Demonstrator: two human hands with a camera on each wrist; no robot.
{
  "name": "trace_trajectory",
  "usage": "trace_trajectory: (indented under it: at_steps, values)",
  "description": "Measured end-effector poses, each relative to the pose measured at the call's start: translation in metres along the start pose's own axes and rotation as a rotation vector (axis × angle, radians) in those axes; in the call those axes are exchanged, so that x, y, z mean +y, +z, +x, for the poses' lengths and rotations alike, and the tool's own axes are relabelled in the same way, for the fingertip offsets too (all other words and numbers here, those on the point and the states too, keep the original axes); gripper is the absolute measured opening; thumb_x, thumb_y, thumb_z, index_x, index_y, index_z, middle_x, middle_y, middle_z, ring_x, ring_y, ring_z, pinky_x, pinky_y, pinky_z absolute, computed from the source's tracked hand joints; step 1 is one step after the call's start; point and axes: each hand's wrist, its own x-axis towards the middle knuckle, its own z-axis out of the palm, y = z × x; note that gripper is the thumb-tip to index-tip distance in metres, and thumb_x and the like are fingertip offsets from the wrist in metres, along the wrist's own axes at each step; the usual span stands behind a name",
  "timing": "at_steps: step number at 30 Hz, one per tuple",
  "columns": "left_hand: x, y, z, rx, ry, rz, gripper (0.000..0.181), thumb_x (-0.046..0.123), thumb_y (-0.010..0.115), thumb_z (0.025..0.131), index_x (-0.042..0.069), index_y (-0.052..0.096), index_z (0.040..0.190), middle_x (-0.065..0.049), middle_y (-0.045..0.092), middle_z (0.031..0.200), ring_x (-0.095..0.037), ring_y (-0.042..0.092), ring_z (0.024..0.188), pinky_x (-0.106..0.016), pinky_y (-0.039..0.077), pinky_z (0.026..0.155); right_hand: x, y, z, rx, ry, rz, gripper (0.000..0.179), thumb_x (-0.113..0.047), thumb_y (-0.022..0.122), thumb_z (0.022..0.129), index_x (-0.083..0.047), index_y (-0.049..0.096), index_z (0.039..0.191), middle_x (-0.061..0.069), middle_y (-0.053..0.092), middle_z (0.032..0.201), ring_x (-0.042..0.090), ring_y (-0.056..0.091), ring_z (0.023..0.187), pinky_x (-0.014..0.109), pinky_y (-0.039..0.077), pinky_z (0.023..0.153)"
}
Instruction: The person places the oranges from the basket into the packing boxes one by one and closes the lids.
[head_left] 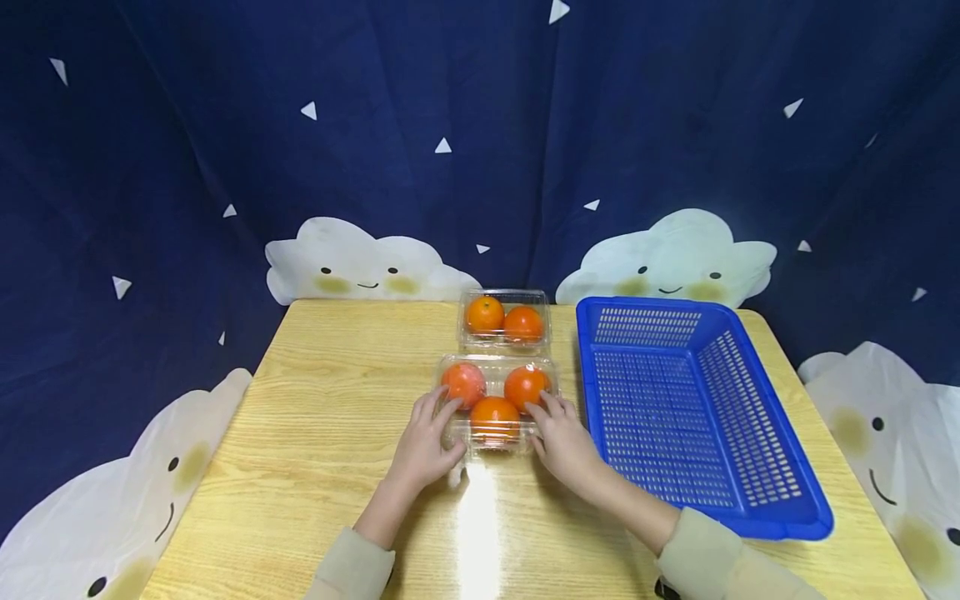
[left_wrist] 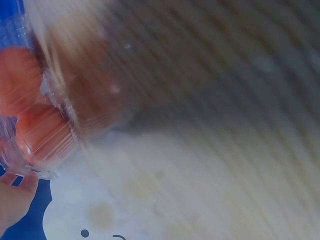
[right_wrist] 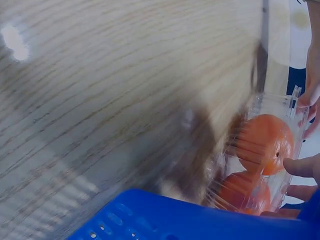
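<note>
In the head view a clear plastic clamshell box [head_left: 495, 385] holds three oranges, two at the back and one orange [head_left: 495, 417] in front. My left hand [head_left: 422, 442] grips its left side, fingers spread along the edge and thumb near the front corner. On the opposite side my right hand [head_left: 564, 443] holds the box with its fingertips over the edge. The right wrist view shows the thumb [right_wrist: 302, 166] against the plastic beside an orange [right_wrist: 265, 142]. Fingers [left_wrist: 30, 181] touch the end of the box in the left wrist view.
Behind, a second clear box [head_left: 504, 295] with two oranges stands at the table's back edge. A blue perforated basket [head_left: 588, 375] stands close to the right hand. The wooden table [head_left: 322, 400] backs onto a dark blue curtain [head_left: 390, 167] with cloud shapes.
</note>
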Motion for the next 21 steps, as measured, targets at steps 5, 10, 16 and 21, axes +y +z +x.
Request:
trace_trajectory:
  at_steps: [5, 10, 16, 21]
  values:
    - [0.0, 0.002, 0.006, -0.013, -0.029, -0.029, 0.059, 0.026, 0.063, 0.07, 0.012, 0.051, 0.126, -0.013, 0.036, 0.139, -0.033, 0.031, 0.127, -0.051, 0.04, 0.091, 0.004, -0.001, 0.005, -0.012, 0.008, -0.001, 0.044, -0.013, 0.074, 0.074, -0.002, 0.06, 0.114, 0.025, 0.049, 0.124, 0.045, 0.049, 0.108, 0.05, 0.049, 0.077]
    - [0.001, 0.004, 0.012, -0.016, -0.035, -0.035, 0.059, 0.027, 0.062, 0.071, 0.011, 0.05, 0.127, -0.013, 0.035, 0.139, -0.032, 0.03, 0.127, -0.051, 0.04, 0.091, 0.01, -0.001, 0.012, -0.013, 0.02, 0.017, 0.043, -0.011, 0.073, 0.074, -0.003, 0.061, 0.114, 0.024, 0.05, 0.124, 0.045, 0.049, 0.109, 0.05, 0.048, 0.078]
    - [0.0, 0.005, 0.017, -0.024, -0.044, -0.037, 0.06, 0.027, 0.062, 0.071, 0.01, 0.05, 0.127, -0.013, 0.034, 0.14, -0.032, 0.029, 0.128, -0.051, 0.039, 0.092, 0.014, 0.001, 0.017, -0.01, 0.02, 0.029, 0.042, -0.011, 0.073, 0.075, -0.002, 0.061, 0.113, 0.024, 0.05, 0.124, 0.044, 0.049, 0.109, 0.05, 0.048, 0.08]
    - [-0.001, 0.007, 0.021, -0.037, -0.055, -0.045, 0.061, 0.029, 0.062, 0.071, 0.01, 0.05, 0.128, -0.012, 0.033, 0.141, -0.032, 0.028, 0.129, -0.051, 0.038, 0.094, 0.017, 0.001, 0.019, 0.001, 0.02, 0.032, 0.043, -0.012, 0.074, 0.074, -0.002, 0.061, 0.113, 0.024, 0.05, 0.123, 0.043, 0.048, 0.109, 0.05, 0.048, 0.081]
